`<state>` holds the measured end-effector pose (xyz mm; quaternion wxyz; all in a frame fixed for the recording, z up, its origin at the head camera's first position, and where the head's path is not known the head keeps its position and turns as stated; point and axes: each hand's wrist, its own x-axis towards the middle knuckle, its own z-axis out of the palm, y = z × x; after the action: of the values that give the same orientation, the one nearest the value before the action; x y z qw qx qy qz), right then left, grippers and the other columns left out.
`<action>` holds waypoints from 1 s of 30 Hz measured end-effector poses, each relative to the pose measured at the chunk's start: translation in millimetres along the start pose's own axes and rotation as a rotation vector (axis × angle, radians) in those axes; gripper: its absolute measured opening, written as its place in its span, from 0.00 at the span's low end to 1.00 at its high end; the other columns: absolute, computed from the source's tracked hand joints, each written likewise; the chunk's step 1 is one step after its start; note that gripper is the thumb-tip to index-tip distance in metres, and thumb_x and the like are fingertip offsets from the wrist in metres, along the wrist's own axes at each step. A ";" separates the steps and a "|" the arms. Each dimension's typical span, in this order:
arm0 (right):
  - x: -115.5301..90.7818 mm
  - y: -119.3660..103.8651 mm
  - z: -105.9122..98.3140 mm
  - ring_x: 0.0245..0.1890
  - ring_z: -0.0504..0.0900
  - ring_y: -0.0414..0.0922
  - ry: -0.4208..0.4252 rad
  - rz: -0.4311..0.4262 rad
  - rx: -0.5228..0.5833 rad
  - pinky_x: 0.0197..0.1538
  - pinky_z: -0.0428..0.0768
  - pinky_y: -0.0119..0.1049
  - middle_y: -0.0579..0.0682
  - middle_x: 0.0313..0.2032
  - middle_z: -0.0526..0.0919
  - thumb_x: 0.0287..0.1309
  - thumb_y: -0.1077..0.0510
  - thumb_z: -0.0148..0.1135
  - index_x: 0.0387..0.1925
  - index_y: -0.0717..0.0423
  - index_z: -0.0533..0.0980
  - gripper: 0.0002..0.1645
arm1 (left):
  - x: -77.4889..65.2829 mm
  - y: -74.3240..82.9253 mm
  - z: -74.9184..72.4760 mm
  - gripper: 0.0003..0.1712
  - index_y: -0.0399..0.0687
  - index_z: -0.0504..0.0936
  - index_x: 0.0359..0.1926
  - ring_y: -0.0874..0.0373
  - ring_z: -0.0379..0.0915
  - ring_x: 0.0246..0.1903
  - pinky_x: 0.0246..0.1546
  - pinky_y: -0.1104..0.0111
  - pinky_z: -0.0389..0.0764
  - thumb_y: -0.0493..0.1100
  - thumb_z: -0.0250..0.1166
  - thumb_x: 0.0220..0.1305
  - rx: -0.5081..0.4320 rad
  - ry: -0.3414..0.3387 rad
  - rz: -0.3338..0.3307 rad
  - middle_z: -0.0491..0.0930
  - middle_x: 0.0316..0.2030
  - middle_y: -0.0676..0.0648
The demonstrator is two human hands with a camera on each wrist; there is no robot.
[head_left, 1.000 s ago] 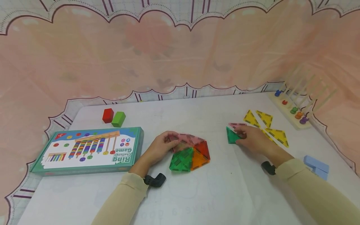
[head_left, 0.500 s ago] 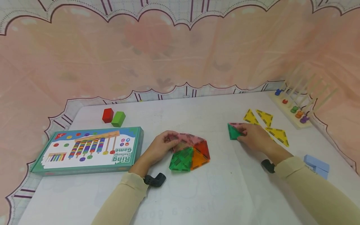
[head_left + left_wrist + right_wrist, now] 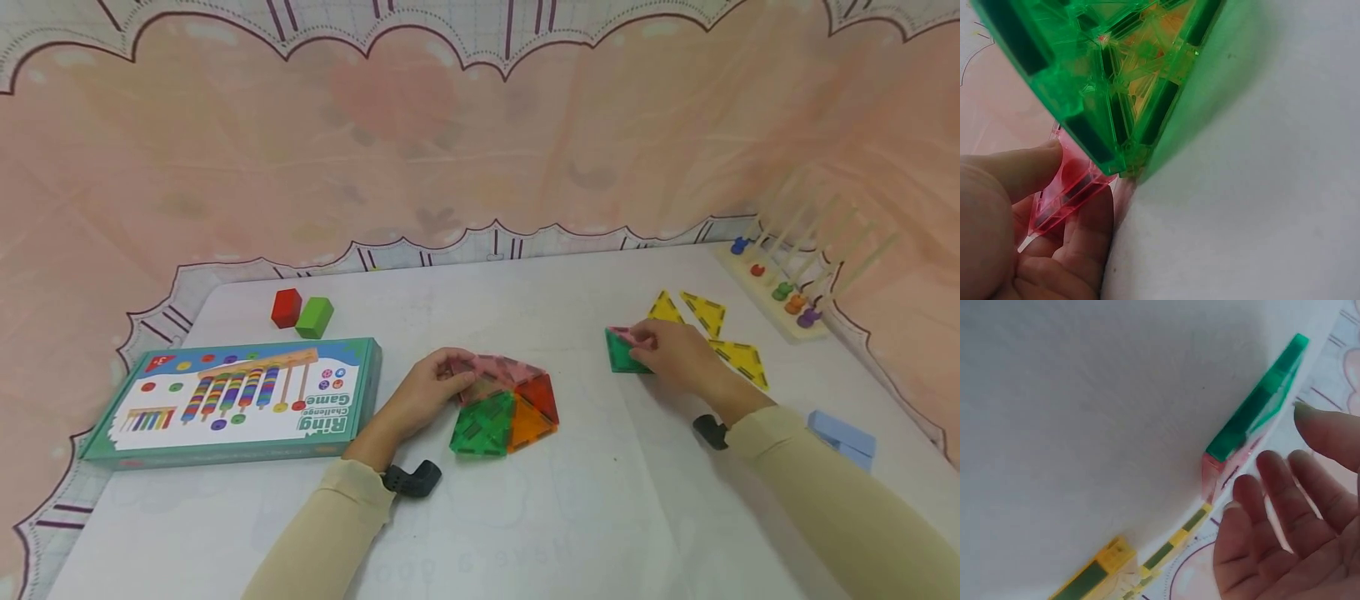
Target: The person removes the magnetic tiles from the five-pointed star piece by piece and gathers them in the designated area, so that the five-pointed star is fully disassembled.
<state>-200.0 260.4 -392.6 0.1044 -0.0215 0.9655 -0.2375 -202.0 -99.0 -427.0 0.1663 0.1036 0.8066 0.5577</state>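
In the head view, a ring of joined translucent magnetic tiles lies mid-table: pink tiles (image 3: 510,368), a red tile (image 3: 542,397), an orange tile (image 3: 531,425) and green tiles (image 3: 482,427). My left hand (image 3: 423,393) pinches the pink edge of this ring; the left wrist view shows the thumb on top of the pink tile (image 3: 1071,178) and fingers curled beneath. Over to the right, a loose green triangle tile (image 3: 1260,403) lies flat against a pink triangle tile (image 3: 1213,475). My right hand (image 3: 678,354) hovers close by them, thumb and fingers spread with nothing between.
Several yellow triangle tiles (image 3: 738,362) lie beyond the right hand. A pegged wooden board (image 3: 776,292) stands at the back right, a light-blue block (image 3: 843,440) nearer. To the left are a Ring Game box (image 3: 240,404), a red block (image 3: 287,308) and a green block (image 3: 314,317).
The green triangle shifts slightly away from me against the pink one and now lies squared with it. My right fingers come off it. The left hand stays put.
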 end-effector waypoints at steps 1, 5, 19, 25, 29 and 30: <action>2.1 0.1 0.2 0.38 0.70 0.49 -0.007 0.007 -0.001 0.41 0.73 0.42 0.53 0.40 0.75 0.58 0.50 0.56 0.55 0.55 0.68 0.25 | -0.2 0.1 0.1 0.16 0.57 0.75 0.47 0.53 0.68 0.35 0.35 0.65 0.72 0.51 0.62 0.57 -0.001 0.000 -0.002 0.74 0.36 0.48; 6.3 -0.8 -0.3 0.39 0.70 0.49 -0.043 0.031 -0.022 0.44 0.72 0.44 0.54 0.41 0.75 0.53 0.47 0.60 0.53 0.58 0.68 0.30 | -0.7 1.8 0.6 0.16 0.58 0.74 0.46 0.53 0.69 0.35 0.36 0.64 0.71 0.51 0.62 0.57 0.003 -0.007 -0.006 0.74 0.36 0.48; 7.9 -0.9 1.5 0.36 0.68 0.48 -0.046 0.008 -0.068 0.36 0.68 0.39 0.52 0.34 0.73 0.40 0.36 0.66 0.51 0.55 0.67 0.41 | -0.5 1.7 -0.7 0.16 0.59 0.74 0.47 0.53 0.69 0.35 0.37 0.63 0.70 0.52 0.61 0.57 0.026 0.006 -0.007 0.74 0.34 0.48; 4.7 6.2 3.4 0.37 0.68 0.48 -0.034 -0.050 -0.104 0.34 0.68 0.38 0.51 0.33 0.72 0.37 0.30 0.63 0.58 0.58 0.64 0.52 | -1.1 -0.5 -0.3 0.15 0.58 0.74 0.46 0.53 0.69 0.35 0.37 0.64 0.71 0.50 0.61 0.57 0.010 -0.005 -0.013 0.74 0.35 0.48; 3.5 9.8 4.1 0.35 0.67 0.47 -0.020 -0.074 -0.143 0.31 0.66 0.38 0.51 0.32 0.70 0.35 0.27 0.60 0.60 0.58 0.63 0.56 | -1.3 0.3 -0.4 0.15 0.59 0.74 0.46 0.54 0.69 0.36 0.37 0.64 0.71 0.50 0.61 0.57 0.022 0.005 -0.012 0.74 0.36 0.49; 3.5 10.4 4.1 0.36 0.67 0.47 -0.019 -0.077 -0.149 0.32 0.66 0.38 0.50 0.32 0.70 0.35 0.26 0.59 0.60 0.58 0.63 0.56 | -1.4 0.6 -0.6 0.15 0.59 0.74 0.46 0.54 0.69 0.36 0.37 0.64 0.71 0.50 0.61 0.57 0.026 0.009 -0.012 0.74 0.36 0.49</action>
<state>-202.4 267.4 -401.6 0.1025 -0.0685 0.9780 -0.1685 -200.9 -99.7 -426.0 0.1648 0.0987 0.8151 0.5465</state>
